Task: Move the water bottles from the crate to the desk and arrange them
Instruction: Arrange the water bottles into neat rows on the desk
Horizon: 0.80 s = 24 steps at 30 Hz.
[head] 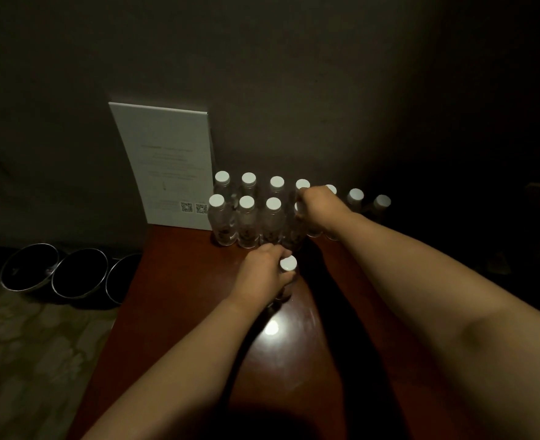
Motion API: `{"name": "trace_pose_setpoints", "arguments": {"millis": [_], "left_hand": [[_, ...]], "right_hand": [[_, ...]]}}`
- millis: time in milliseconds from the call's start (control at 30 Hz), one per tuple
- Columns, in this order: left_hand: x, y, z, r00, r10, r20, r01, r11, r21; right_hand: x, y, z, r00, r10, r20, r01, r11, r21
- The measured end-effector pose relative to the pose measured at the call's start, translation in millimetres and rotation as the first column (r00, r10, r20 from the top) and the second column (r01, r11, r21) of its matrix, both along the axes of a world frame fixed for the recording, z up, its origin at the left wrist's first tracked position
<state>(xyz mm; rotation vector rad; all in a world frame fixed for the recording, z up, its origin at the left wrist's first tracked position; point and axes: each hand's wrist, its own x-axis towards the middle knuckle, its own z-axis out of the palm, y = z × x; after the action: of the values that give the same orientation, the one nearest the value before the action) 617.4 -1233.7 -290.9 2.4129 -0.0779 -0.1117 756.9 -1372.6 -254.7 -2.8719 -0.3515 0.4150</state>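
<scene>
Head view. A person stands at a reddish-brown desk (179, 312) set against a dark wall, both bare forearms reaching forward over it. Clear water bottles with white caps stand upright at the far edge in two rows: a back row (249, 182) running rightward into shadow along the wall, and a front row (246, 222) just before it, the bottles of each row close together or touching. The left hand (260, 274) curls round the neck of a single bottle (288, 265) that stands apart, nearer the person than the front row, its base on the desk. The right hand (317, 206) is curled over the top of a bottle at the right end of the front row (294, 231); its fingers hide the cap, and the grip appears closed on that bottle. A white printed card (167, 163) bearing two square codes leans against the wall, just left of the rows. Three dark round bowls with metal rims (56, 271) lie beyond the desk's left side, overlapping one another, on a patterned floor (24, 360). The crate cannot be seen.
</scene>
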Motion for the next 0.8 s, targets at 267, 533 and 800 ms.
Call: {"name": "trace_pose_setpoints", "arguments": {"millis": [267, 533, 800], "left_hand": [[3.7, -0.7, -2.6, 1.000, -0.013, -0.007, 0.013, 1.000, 0.016], [5.3, -1.5, -4.8, 1.000, -0.012, 0.002, 0.012, 1.000, 0.010], [-1.9, 0.3, -7.2, 0.999, -0.005, 0.043, 0.005, 1.000, 0.009]], "right_hand": [[1.8, 1.6, -1.8, 0.999, -0.005, -0.041, 0.004, 1.000, -0.030], [0.4, 0.8, -2.0, 0.999, 0.030, -0.040, -0.033, 0.997, -0.066], [-8.8, -7.4, 0.6, 0.999, 0.028, -0.027, -0.028, 0.999, -0.030]]}}
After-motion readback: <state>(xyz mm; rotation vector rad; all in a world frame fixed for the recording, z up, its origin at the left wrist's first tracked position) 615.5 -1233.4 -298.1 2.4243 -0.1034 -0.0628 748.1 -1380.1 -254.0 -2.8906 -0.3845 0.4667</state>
